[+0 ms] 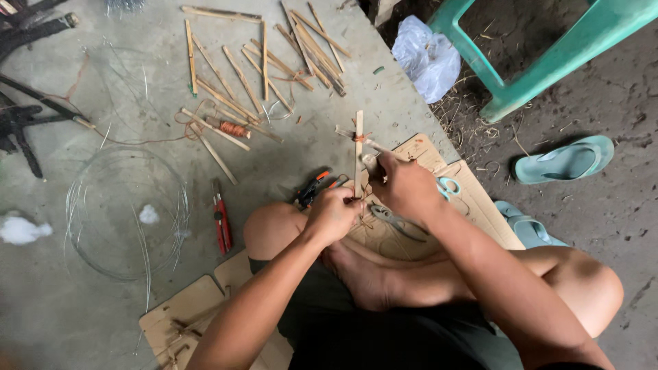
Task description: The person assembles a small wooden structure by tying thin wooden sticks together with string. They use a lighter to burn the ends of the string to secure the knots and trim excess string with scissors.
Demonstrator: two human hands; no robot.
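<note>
Left hand (334, 214) closed on upright bamboo strip (358, 154); right hand (404, 186) apparently pinching crosspiece (363, 140); joint best held square, binding kept taut.

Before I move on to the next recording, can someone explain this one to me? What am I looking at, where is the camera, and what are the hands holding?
There is one picture, taken by a camera worn on a person's head, looking down at their own hands and crossed legs as they sit on a concrete floor. The left hand and the right hand both have a grip on an upright bamboo stick, which has a shorter stick tied across it near the top.

On the floor lie loose bamboo sticks, a coil of thin wire, a red-handled cutter and a spool of orange thread. Pliers and scissors lie on a sheet of cardboard. To the right are a green plastic stool, a white plastic bag and a green sandal.
</note>
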